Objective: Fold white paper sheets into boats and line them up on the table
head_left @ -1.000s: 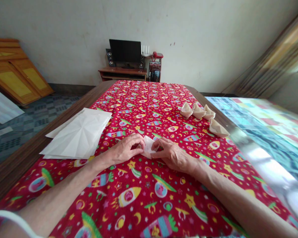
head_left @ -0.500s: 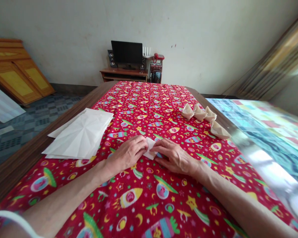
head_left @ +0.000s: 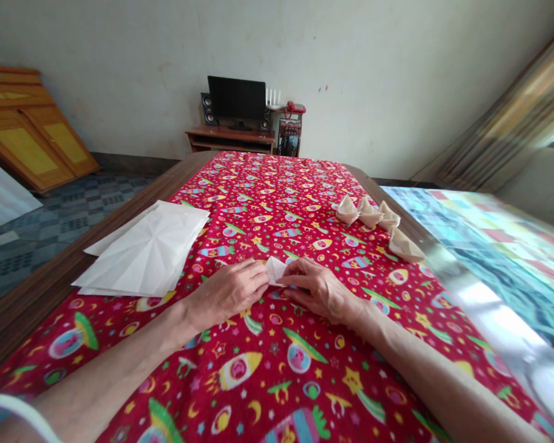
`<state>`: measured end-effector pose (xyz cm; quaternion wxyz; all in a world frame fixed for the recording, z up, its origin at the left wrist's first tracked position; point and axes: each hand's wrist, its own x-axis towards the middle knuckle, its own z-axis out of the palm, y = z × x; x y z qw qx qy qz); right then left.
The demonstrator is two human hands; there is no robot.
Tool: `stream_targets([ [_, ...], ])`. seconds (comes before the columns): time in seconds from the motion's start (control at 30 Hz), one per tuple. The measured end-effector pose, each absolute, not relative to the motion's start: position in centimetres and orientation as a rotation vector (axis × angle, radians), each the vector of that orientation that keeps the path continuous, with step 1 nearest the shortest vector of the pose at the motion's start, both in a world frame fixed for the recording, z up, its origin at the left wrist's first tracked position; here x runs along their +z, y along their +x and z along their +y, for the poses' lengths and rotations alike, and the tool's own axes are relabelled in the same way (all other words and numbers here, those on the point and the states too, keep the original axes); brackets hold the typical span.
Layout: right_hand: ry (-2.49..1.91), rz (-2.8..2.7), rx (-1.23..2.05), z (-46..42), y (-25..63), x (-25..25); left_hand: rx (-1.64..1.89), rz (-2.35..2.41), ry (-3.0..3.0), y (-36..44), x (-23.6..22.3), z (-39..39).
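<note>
A small folded piece of white paper [head_left: 276, 269] lies between my hands at the middle of the red patterned cloth [head_left: 281, 209]. My left hand [head_left: 235, 284] grips its left side, fingers closed and partly hiding it. From the right, my right hand [head_left: 319, 286] pinches the paper's near right edge between thumb and fingertips. Left of my hands rests a stack of creased white paper sheets [head_left: 148, 249]. Several folded paper boat-like shapes [head_left: 370, 212] stand in a row at the right side of the cloth, one [head_left: 405, 245] nearer to me.
The cloth covers a brown wooden table [head_left: 120, 231]. Beyond its far end stand a monitor [head_left: 237, 98] and a red telephone [head_left: 296, 107]. A wooden cabinet [head_left: 37, 135] is at the left, and a bed-like surface with patterned covers [head_left: 480, 246] at the right.
My left hand has turned a little and now covers more of the paper's near left part. The paper's visible area is smaller. My right hand keeps its pinch; the view has shifted slightly.
</note>
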<state>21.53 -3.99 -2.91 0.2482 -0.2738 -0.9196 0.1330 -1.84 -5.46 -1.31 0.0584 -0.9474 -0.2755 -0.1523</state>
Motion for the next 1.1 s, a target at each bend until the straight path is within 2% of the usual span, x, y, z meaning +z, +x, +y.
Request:
stream_targets([
  [0.1,-0.793,-2.430,0.434,-3.5,21.2,-3.2,-0.548,-0.955,-2.831,-1.6,-1.8,-5.5],
  [0.23,-0.921,-2.307,0.543,-3.1,20.5,-3.2,-0.871,-1.192,-2.819,-1.2,-2.8,-5.2],
  [0.4,-1.108,-2.219,0.512,-2.7,19.8,-3.3,-1.178,-1.482,-2.802,-1.4,-3.4,-4.6],
  [0.67,-1.357,-2.197,0.406,-2.9,19.2,-2.9,-1.011,-1.764,-2.786,-2.0,-3.0,-4.2],
  [1.1,-1.357,-2.252,0.304,-2.5,19.1,-3.4,-0.826,-1.820,-2.698,-0.3,-2.5,-4.6],
])
